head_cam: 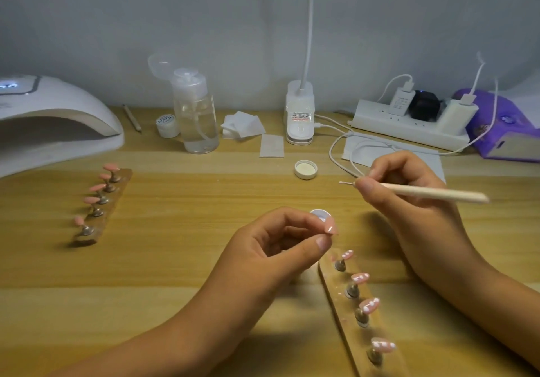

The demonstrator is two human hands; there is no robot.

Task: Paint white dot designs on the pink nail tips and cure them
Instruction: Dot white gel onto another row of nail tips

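Left hand (280, 248): thumb and forefinger pinch one pink tip (331, 228), lifted off the table (204, 259), white marks on its edge; other fingers curled
Right hand (409, 189): grips dotting tool (432, 192) pen-fashion, metal point aimed left, clear of the tip and above it
Paint pot (320, 216): small, round, open, on the table just behind the left fingertips
Near stand (333, 286): wooden strip, front right, below the held tip; four pink tips on metal pegs, each with white dots; the peg nearest the left thumb cannot be made out
Far stand (108, 210): wooden strip, left; five plain pink tips on pegs
Cure lamp (58, 119): white, arched, far left, display lit
Lid (306, 169): white, upturned, mid-table
Back row, left to right: pencil-like stick (133, 119); jar (167, 125); pump bottle (195, 113); wipes (242, 125); desk-lamp base (300, 113); power strip (409, 125) with plugs; purple box (502, 125)
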